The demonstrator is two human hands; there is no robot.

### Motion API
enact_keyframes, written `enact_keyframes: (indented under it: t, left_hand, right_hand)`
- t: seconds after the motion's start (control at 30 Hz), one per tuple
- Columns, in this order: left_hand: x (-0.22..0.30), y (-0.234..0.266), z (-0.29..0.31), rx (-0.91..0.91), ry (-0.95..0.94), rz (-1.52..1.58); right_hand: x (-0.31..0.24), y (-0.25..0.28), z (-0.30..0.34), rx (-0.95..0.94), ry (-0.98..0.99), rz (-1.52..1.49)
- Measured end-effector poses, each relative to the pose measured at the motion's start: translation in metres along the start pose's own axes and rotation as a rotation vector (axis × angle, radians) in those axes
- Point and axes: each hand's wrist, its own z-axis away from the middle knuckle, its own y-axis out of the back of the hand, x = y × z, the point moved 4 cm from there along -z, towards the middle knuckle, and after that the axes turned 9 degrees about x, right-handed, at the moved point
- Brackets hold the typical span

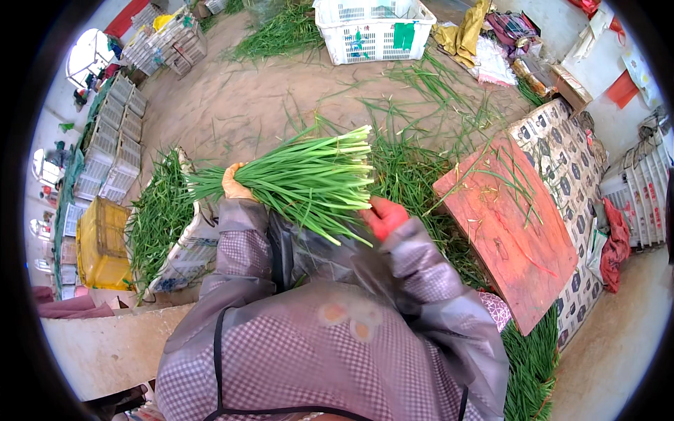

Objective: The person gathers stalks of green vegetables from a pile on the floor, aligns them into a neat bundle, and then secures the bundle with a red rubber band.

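1. Head view, hold: the bundle of green stalks (309, 172) was left of the red board (516, 245), well apart from it; the left hand (237, 184), on the bundle's side away from the board, had its grip closed around the leafy part, seemingly to keep the stalks gathered while the pale ends (359, 172) spread free.
2. Head view, other hand: the right hand (386, 217), on the bundle's side toward the board, had bent fingers by the lowest pale ends; whether its grip pinched a stalk could not be told.
3. Head view, direction: the bundle's long axis ran crosswise; its pale ends pointed toward the board, its leafy tips away.
4. Head view, surroundings: loose greens (407, 168) lay just left of the board; a white basket (184, 259) of greens stood farther left, perhaps for easy reach.
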Motion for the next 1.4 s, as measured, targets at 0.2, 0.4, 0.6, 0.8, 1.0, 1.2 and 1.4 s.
enact_keyframes:
  t: [0.2, 0.4, 0.6, 0.8, 1.0, 1.2, 1.4]
  left_hand:
    - [0.004, -0.003, 0.002, -0.022, -0.033, 0.044]
    - [0.002, 0.001, -0.005, -0.001, -0.013, 0.045]
    - [0.002, 0.007, -0.011, -0.055, -0.103, 0.071]
    - [0.01, -0.008, 0.013, -0.125, -0.017, 0.107]
    - [0.015, -0.013, 0.016, -0.272, -0.044, 0.221]
    - [0.016, -0.042, 0.036, -0.563, 0.008, 0.323]
    - [0.051, -0.05, 0.037, -0.912, 0.006, 0.379]
  right_hand:
    - [0.104, 0.036, 0.013, 0.14, -0.218, 0.116]
    - [0.133, 0.062, 0.041, 0.083, -0.138, 0.35]
    - [-0.035, 0.0, -0.002, 0.12, 0.227, -0.002]
    - [0.004, -0.002, 0.011, 0.043, -0.083, -0.151]
    - [0.142, 0.065, 0.048, -0.162, -0.358, 0.684]
    - [0.047, -0.027, 0.028, -0.169, -0.227, -0.335]
    - [0.11, 0.015, 0.035, -0.248, -0.466, -0.045]
